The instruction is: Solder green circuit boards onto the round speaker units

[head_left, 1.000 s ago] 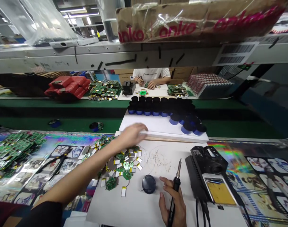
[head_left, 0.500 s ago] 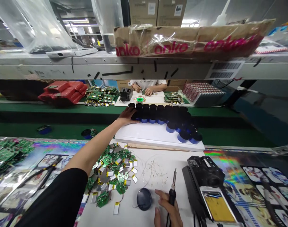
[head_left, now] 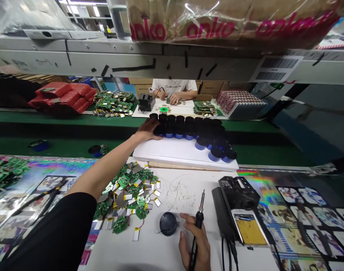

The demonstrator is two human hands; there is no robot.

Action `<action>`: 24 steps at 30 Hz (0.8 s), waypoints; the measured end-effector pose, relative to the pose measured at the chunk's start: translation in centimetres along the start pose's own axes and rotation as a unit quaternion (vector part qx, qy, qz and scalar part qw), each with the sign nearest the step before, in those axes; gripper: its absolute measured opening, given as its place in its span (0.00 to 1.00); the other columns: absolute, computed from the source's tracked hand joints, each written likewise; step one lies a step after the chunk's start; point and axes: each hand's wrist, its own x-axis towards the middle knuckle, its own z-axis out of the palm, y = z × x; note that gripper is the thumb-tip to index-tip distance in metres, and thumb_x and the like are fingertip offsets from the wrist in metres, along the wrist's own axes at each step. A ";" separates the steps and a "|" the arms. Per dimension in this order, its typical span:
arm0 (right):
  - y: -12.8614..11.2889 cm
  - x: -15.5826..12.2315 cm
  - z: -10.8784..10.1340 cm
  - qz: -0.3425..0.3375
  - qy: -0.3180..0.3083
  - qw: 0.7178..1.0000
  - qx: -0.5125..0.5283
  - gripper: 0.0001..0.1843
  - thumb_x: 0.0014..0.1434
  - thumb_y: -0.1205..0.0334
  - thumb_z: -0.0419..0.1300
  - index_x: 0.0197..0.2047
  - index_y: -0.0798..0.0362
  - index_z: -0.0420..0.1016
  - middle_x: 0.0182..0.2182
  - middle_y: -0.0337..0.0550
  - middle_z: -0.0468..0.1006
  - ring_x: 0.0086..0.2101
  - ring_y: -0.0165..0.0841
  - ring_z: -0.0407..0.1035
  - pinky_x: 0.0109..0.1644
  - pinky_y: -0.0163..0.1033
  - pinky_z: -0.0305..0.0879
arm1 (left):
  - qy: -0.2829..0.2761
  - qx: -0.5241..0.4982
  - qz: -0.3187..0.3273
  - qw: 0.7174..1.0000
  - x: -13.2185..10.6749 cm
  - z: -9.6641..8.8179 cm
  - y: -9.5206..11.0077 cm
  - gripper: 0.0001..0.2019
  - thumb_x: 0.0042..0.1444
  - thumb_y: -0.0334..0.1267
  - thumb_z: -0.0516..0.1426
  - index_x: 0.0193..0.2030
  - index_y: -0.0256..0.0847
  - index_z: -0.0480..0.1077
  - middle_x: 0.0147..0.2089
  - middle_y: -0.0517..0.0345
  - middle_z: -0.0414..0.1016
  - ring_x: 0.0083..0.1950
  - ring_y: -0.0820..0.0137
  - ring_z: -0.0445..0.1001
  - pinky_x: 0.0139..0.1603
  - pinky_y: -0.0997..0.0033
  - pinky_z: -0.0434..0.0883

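Iron (head_left: 199,221): black-handled, in right grip (head_left: 198,239), tip pointing away. Cups (head_left: 189,131): blue, black-topped, rowed rightward from left grip (head_left: 148,130). Disc (head_left: 168,224): dark, just left of right grip.

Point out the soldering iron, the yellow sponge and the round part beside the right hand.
Soldering iron (head_left: 199,219): head view, black grip.
Yellow sponge (head_left: 250,229): head view, middle.
Round part (head_left: 168,223): head view, dark middle.

Soldering-iron tip (head_left: 202,202) is bare metal, rnd cup (head_left: 168,224) smooth plast., sleeve (head_left: 57,224) matt cloth.
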 end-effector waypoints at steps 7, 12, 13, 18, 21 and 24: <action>0.2 -0.4 0.1 0.020 -0.001 1.000 0.005 0.18 0.63 0.75 0.60 0.54 0.52 0.74 0.50 0.54 0.86 0.49 0.43 0.83 0.51 0.51 0.85 | 0.014 0.019 0.023 0.999 -5.2 -3.0 1.9 0.37 0.50 0.56 0.73 0.62 0.41 0.72 0.65 0.40 0.69 0.66 0.43 0.65 0.65 0.50 0.70; 0.3 -0.6 0.0 0.027 -0.009 0.999 0.019 0.17 0.64 0.74 0.61 0.54 0.51 0.74 0.50 0.53 0.86 0.50 0.44 0.83 0.51 0.51 0.85 | 0.070 0.040 0.095 0.992 -10.3 -5.6 2.7 0.34 0.50 0.56 0.73 0.59 0.41 0.73 0.59 0.41 0.71 0.57 0.49 0.68 0.58 0.49 0.73; 0.2 -0.6 -0.1 0.027 -0.010 0.999 0.021 0.17 0.64 0.74 0.61 0.54 0.51 0.74 0.50 0.53 0.86 0.50 0.44 0.83 0.51 0.52 0.85 | 0.075 0.040 0.111 0.990 -11.2 -5.8 3.2 0.34 0.50 0.56 0.73 0.58 0.41 0.73 0.58 0.41 0.71 0.56 0.50 0.68 0.57 0.50 0.74; 0.0 -0.4 -0.1 0.025 0.005 1.000 0.013 0.17 0.64 0.74 0.61 0.54 0.51 0.73 0.51 0.54 0.86 0.49 0.45 0.83 0.52 0.53 0.84 | 0.017 0.011 0.194 0.981 -14.6 -5.0 8.2 0.38 0.48 0.62 0.73 0.57 0.40 0.73 0.56 0.42 0.71 0.55 0.51 0.68 0.55 0.52 0.74; 0.0 -0.5 0.0 0.025 0.017 1.000 0.005 0.17 0.63 0.75 0.61 0.54 0.51 0.73 0.51 0.54 0.86 0.49 0.45 0.83 0.51 0.52 0.84 | -0.051 -0.009 0.232 0.971 -15.5 -3.1 12.0 0.38 0.50 0.66 0.71 0.58 0.42 0.73 0.57 0.42 0.71 0.56 0.51 0.68 0.53 0.52 0.75; 0.0 -0.6 0.1 0.029 0.027 0.999 0.000 0.16 0.64 0.75 0.60 0.53 0.51 0.73 0.50 0.53 0.86 0.50 0.44 0.83 0.51 0.52 0.84 | -0.099 -0.020 0.231 0.968 -16.2 -1.3 14.9 0.38 0.49 0.68 0.71 0.57 0.43 0.73 0.58 0.42 0.71 0.57 0.49 0.69 0.51 0.52 0.76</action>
